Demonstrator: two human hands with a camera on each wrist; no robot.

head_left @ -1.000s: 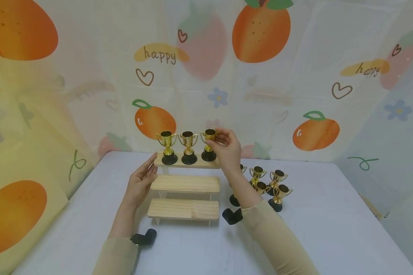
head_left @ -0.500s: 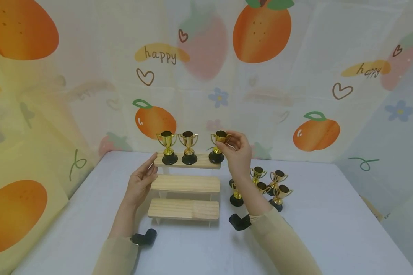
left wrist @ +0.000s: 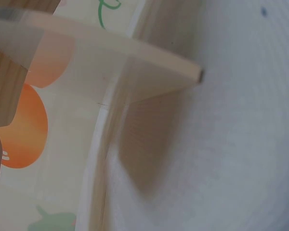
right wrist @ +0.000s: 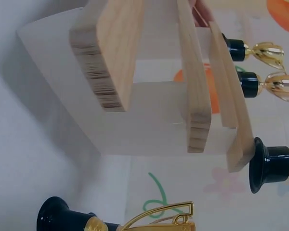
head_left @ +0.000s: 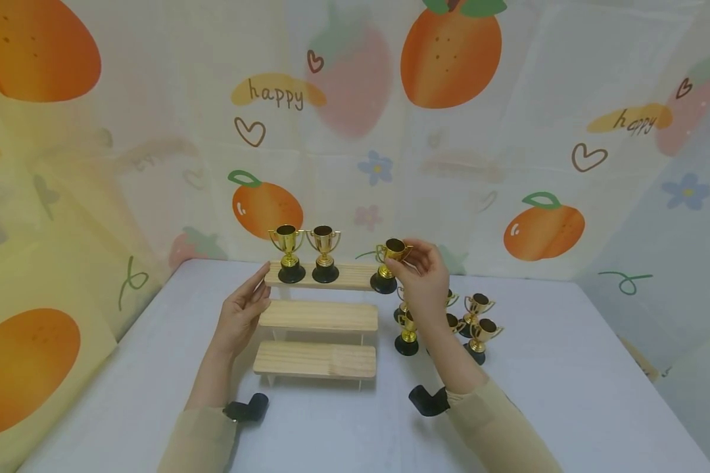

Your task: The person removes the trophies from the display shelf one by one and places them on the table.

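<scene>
I've got a white worktop [head_left: 568, 387] here, side edges splaying toward me. Pale printed backdrop [head_left: 343, 157] behind the back edge, creased. Large orange [head_left: 451, 56] up high; small orange [head_left: 543, 226] above the back edge near the right corner; third orange [head_left: 260, 209] left of that edge's middle. Also a faded strawberry [head_left: 352, 85], blue flower [head_left: 375, 168], "happy" lettering [head_left: 275, 94]. Left wall [head_left: 47, 263], past the left edge, reads yellow to me; right wall [head_left: 645, 243] bluish. Light soft, dim. Brownish patch [head_left: 639, 358] off the right edge, can't ID it.
</scene>
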